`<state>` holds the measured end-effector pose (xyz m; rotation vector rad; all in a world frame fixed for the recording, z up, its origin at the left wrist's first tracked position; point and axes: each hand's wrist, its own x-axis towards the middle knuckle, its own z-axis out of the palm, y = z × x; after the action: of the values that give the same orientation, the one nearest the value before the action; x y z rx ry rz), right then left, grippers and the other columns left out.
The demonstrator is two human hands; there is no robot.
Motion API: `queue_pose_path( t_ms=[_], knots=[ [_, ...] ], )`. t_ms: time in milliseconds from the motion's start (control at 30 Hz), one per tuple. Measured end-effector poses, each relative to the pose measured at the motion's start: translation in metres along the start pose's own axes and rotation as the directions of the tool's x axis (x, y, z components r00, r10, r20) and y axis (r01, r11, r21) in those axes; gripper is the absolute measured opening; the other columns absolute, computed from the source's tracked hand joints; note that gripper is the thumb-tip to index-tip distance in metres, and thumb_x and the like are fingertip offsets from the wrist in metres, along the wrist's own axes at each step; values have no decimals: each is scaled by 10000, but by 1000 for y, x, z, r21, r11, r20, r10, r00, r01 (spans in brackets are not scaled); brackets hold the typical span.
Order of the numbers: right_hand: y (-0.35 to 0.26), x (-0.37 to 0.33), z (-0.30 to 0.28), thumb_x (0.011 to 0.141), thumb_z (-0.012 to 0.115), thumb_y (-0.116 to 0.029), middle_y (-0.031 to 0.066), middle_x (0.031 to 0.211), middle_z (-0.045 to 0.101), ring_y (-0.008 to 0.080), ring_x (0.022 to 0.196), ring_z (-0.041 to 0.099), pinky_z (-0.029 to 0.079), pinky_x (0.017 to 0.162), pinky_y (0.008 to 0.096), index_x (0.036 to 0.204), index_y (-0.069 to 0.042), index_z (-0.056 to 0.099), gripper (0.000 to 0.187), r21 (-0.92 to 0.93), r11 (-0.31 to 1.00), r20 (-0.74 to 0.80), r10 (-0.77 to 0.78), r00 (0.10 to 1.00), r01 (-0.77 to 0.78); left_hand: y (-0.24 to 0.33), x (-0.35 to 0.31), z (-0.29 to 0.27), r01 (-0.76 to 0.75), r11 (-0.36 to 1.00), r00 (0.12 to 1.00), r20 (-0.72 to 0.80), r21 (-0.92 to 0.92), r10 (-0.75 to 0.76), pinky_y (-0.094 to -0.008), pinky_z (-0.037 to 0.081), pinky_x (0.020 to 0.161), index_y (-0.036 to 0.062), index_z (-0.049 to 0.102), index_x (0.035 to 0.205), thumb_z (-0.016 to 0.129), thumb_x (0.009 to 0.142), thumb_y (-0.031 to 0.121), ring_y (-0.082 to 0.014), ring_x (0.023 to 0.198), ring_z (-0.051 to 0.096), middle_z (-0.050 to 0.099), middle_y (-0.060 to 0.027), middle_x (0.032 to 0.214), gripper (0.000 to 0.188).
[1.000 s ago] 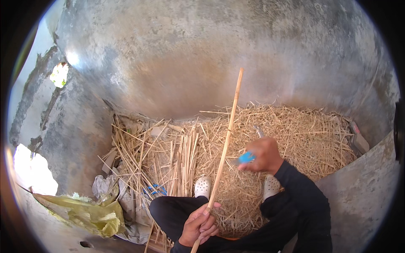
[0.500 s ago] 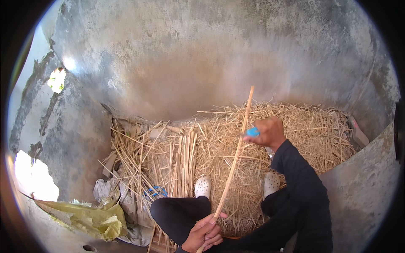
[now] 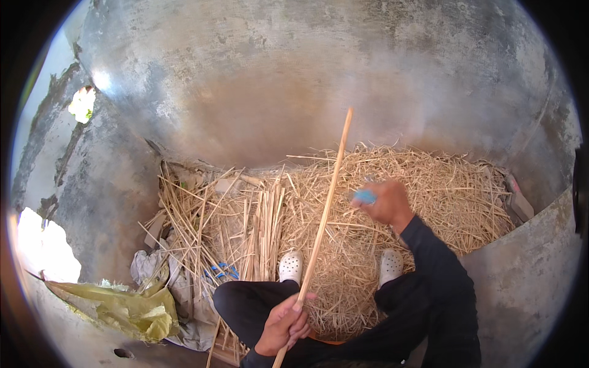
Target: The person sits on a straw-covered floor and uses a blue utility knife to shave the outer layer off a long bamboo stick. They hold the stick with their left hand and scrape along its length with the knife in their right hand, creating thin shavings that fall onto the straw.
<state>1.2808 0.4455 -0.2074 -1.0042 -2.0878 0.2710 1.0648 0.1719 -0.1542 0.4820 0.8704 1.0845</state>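
My left hand (image 3: 284, 326) is closed round the lower part of a long, pale wooden stick (image 3: 326, 216). The stick slants upward and away, its far tip in front of the wall. To its right, my right hand (image 3: 389, 203) grips a small blue-handled tool (image 3: 364, 196), blurred by motion. A gap shows between that tool and the stick. The tool's working end cannot be made out. Under both hands lies a thick bed of pale shavings (image 3: 350, 276).
Several split sticks (image 3: 265, 233) lie in a pile to the left, beside a yellowish sack (image 3: 132, 310) and grey cloth. A concrete wall (image 3: 294, 80) closes off the far side. My white clogs (image 3: 291, 267) rest on the shavings. Bricks (image 3: 520, 202) sit at the right corner.
The blue-handled tool has come off the stick, with my right hand slightly lower and to the right. The stick's far end has swung left and upward; my left hand has shifted slightly left.
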Motion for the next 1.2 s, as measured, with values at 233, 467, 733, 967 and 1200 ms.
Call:
queue_pose_path(
  t_ms=[233, 467, 733, 967, 1200],
  knots=[
    [-15, 7, -4, 787, 505, -811, 39, 415, 485, 211, 355, 506, 386, 376, 363, 517, -142, 578, 725, -103, 992, -4, -73, 997, 73, 12, 11, 17, 11, 981, 1000, 0, 194, -11, -203, 304, 469, -8, 414, 1377, 412, 1057, 252, -51, 429, 311, 331, 43, 569, 413],
    [-25, 0, 1, 803, 499, -799, 29, 375, 440, 183, 315, 466, 357, 344, 335, 499, -137, 555, 731, -92, 969, -52, -237, 970, 231, 16, 10, 19, 18, 973, 1000, -21, 230, -13, -194, 302, 451, -7, 416, 1364, 403, 1060, 248, -54, 432, 323, 336, 41, 576, 397],
    [-15, 6, 5, 768, 533, -809, 19, 396, 458, 182, 325, 466, 365, 353, 335, 499, -142, 567, 720, -146, 980, -82, -148, 986, 135, 16, 9, 20, 28, 958, 1000, -1, 284, -29, -194, 308, 440, -5, 410, 1377, 416, 1056, 258, -46, 437, 331, 343, 44, 582, 415],
    [13, 23, -10, 751, 521, -838, 7, 390, 426, 176, 325, 451, 346, 349, 326, 470, -148, 495, 745, -224, 948, -150, -264, 953, 228, 7, 12, 23, 12, 945, 1000, 13, 328, -17, -189, 302, 466, -3, 413, 1384, 420, 1056, 259, -36, 474, 317, 346, 53, 593, 420],
    [36, 21, 1, 770, 455, -859, -14, 378, 414, 161, 317, 436, 338, 342, 329, 474, -160, 510, 761, -259, 963, -176, -127, 976, 79, 1, -2, 30, 81, 950, 994, -95, 302, -55, -225, 280, 472, -13, 418, 1330, 429, 1052, 241, -55, 454, 275, 297, 41, 570, 376]
  ],
)
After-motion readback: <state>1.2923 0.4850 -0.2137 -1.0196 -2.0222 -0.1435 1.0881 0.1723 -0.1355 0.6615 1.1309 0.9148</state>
